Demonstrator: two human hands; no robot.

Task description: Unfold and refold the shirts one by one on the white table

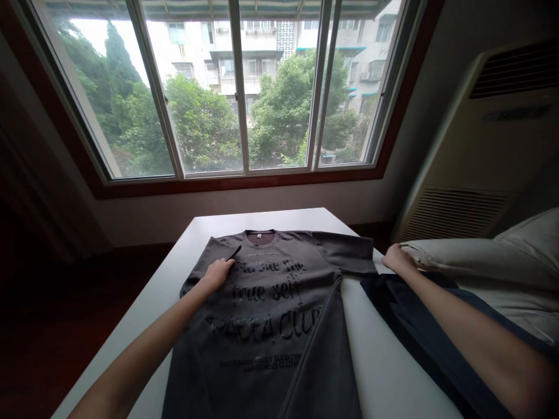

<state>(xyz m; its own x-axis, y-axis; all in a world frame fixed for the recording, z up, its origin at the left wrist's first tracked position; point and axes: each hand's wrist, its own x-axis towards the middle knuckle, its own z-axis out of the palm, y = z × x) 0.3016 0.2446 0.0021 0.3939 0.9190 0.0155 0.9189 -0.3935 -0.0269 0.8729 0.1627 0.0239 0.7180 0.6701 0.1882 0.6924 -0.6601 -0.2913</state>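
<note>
A dark grey T-shirt (pixel 262 308) with black lettering lies on a white table (pixel 375 349), its collar towards the window. My left hand (pixel 218 272) is closed on the T-shirt's left sleeve, whose hem is turned inward over the chest. The right sleeve (pixel 349 250) stretches out flat. Just past its end is my right hand (pixel 397 259), with fingers curled beside some beige fabric; what they hold, if anything, is hidden. A long crease runs diagonally down the shirt's right side.
Dark navy fabric (pixel 402 308) lies at the right, under my right forearm. Behind it is a beige, cloth-covered piece of furniture (pixel 524 267). A floor-standing air conditioner (pixel 489 139) stands at the back right, and a window (pixel 244 173) is beyond the table.
</note>
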